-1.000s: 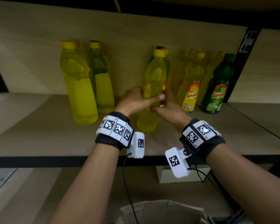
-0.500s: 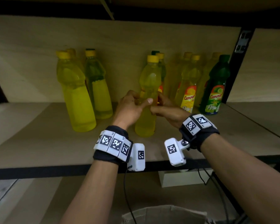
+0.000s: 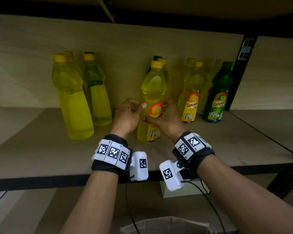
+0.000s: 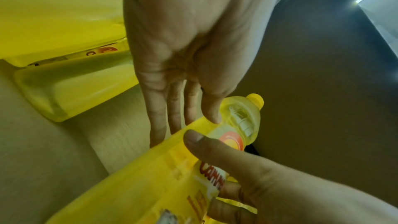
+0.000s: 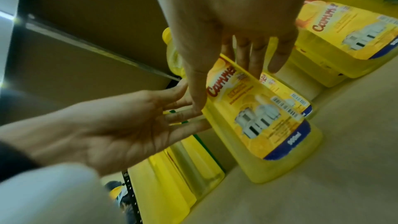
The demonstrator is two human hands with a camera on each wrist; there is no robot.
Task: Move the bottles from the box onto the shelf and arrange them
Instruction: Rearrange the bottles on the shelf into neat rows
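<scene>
Wooden shelf (image 3: 41, 149), upright yellow bottle (image 3: 153, 92) between both hands, left hand (image 3: 128, 115) and right hand (image 3: 166, 119) gripping its middle.

The red brand word "Cammer" reads across the orange-and-yellow label of a yellow-capped clear bottle of yellow liquid (image 3: 189, 100) on the wooden shelf; the same word appears on the label of the dark green bottle with a green cap (image 3: 217, 97) beside it; in the right wrist view, the front yellow bottle's label (image 5: 258, 117) shows "Cammer", a barcode and white figures on its blue corner band that seem to read "900ml"; finer print is illegible.
</scene>
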